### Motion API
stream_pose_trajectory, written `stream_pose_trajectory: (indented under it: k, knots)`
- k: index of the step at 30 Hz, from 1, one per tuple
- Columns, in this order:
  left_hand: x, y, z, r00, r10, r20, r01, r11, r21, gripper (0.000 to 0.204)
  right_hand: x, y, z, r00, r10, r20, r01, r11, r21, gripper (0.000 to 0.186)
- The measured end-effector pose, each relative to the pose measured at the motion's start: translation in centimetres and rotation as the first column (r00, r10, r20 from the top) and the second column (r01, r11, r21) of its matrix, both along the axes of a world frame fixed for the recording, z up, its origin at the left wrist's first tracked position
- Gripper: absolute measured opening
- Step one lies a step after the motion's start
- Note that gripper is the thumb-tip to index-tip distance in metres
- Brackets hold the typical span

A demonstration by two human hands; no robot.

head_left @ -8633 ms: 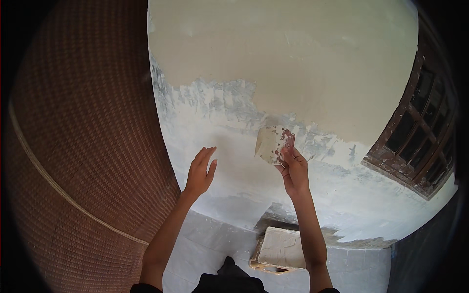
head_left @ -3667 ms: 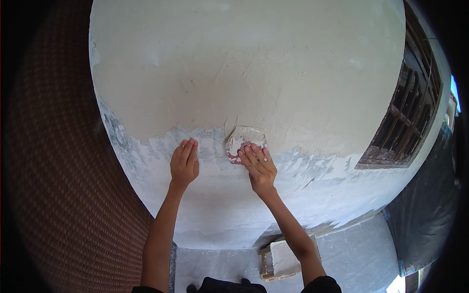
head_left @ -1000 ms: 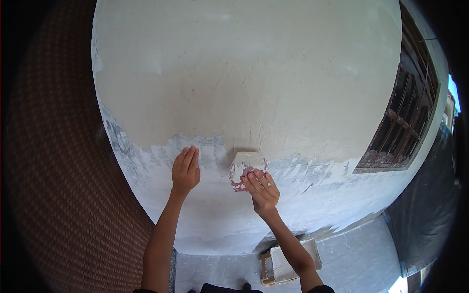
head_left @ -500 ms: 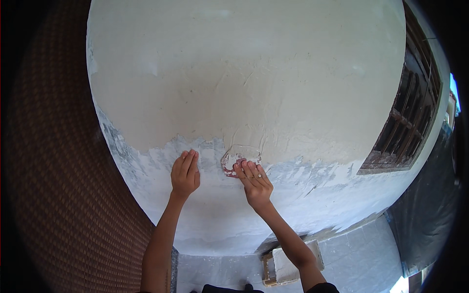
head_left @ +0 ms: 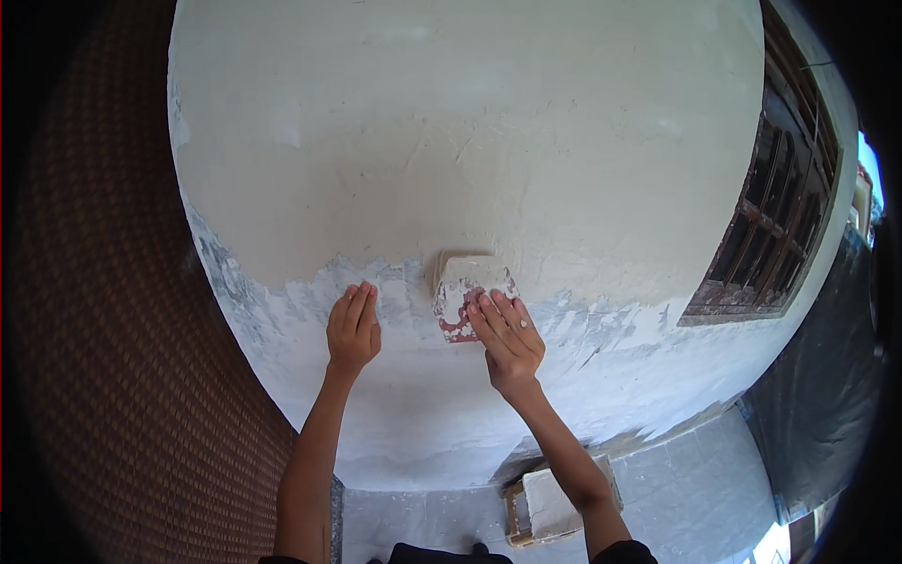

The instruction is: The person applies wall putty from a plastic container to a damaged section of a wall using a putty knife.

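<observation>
My right hand (head_left: 512,343) grips a flat red scraper (head_left: 462,310) crusted with pale plaster, pressed to the wall just below centre, where a beige coat (head_left: 451,141) meets the rough white-and-grey band (head_left: 404,404). Its fingers lie over the scraper's face. To the left, my left hand (head_left: 355,329) rests at the wall with fingers extended, close together and holding nothing, near the ragged edge of the beige coat.
A brown woven panel (head_left: 113,310) runs down the left side. A wooden barred window (head_left: 756,235) is at right, beside dark sheeting (head_left: 808,404). Below, a plaster-covered tray on a wooden support (head_left: 550,503) stands on the grey floor (head_left: 695,479).
Since half a second ago the scraper and my right hand have moved slightly up and right. Compared with the oldest frame, both hands are now at the wall and the beige coat's texture shows trowel marks.
</observation>
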State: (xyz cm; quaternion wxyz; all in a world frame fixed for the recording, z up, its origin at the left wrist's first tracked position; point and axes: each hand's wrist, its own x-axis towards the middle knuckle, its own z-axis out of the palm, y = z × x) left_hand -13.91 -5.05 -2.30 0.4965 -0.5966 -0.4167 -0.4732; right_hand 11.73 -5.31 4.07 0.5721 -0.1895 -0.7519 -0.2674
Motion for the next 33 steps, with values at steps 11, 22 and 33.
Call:
stream_pose_trajectory:
  k: [11,22,33]
  knots:
    - [-0.1,0.0,-0.2,1.0,0.007,0.0,-0.007,1.0,-0.004,0.037,1.1,0.1,-6.1,0.99,-0.006,0.143,0.029,0.987,-0.159,0.036]
    - [0.1,0.1,0.0,1.0,0.006,0.007,-0.006,1.0,0.01,0.038,1.2,-0.6,1.3,0.853,0.251,-0.458,-0.48,0.722,-0.498,0.026]
    - [1.5,-0.5,0.3,0.996,-0.02,0.085,0.025,0.998,-0.06,0.041,-0.1,1.4,2.3,0.811,0.198,-0.551,-0.484,0.756,-0.441,0.028]
